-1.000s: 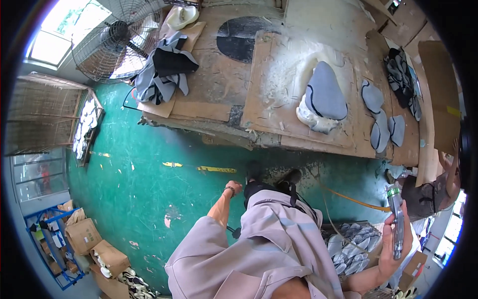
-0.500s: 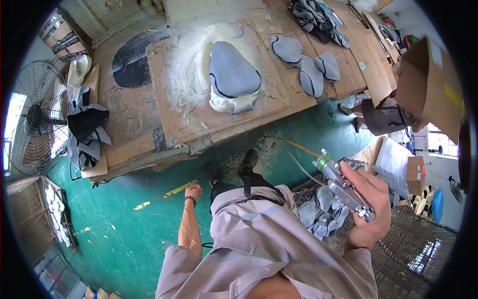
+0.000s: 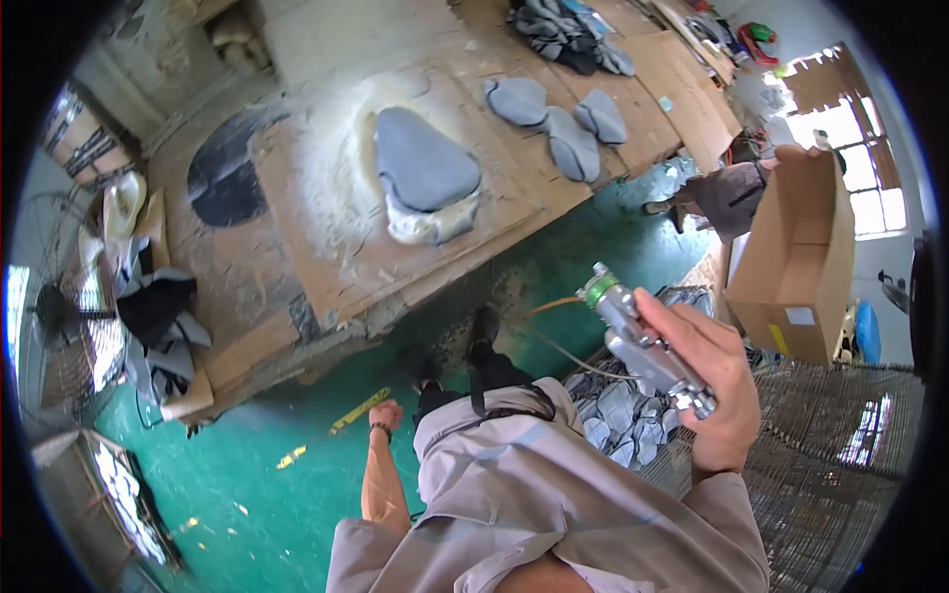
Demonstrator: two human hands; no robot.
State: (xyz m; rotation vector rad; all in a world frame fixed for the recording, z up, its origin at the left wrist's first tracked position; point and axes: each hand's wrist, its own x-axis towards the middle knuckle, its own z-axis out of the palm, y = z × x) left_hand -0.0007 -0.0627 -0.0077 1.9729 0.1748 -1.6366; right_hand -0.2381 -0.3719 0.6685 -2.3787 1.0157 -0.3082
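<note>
Spray gun gripped in our right hand, left arm hanging free.

Our right hand (image 3: 714, 390) closed around the metal spray gun (image 3: 643, 341), its green-ringed nozzle pointing up-left toward the workbench (image 3: 326, 267); our left hand (image 3: 386, 415) hung loosely curled and empty over the green floor (image 3: 247, 474).

A small manufacturing workshop is shown. A long, low worktop (image 3: 297, 247) covered with sheets of worn cardboard is dusted with pale overspray around a grey padded piece (image 3: 423, 158). More grey cut pieces (image 3: 563, 124) are laid out further along the worktop, and others are piled in a wire basket (image 3: 623, 420) on the near side of it. A metal spray gun (image 3: 643, 341) with a hose is seen in front of the worktop. A green painted floor (image 3: 247, 465) lies below it, with an industrial fan (image 3: 49, 326) and a cardboard box (image 3: 796, 257) beyond its two ends.
</note>
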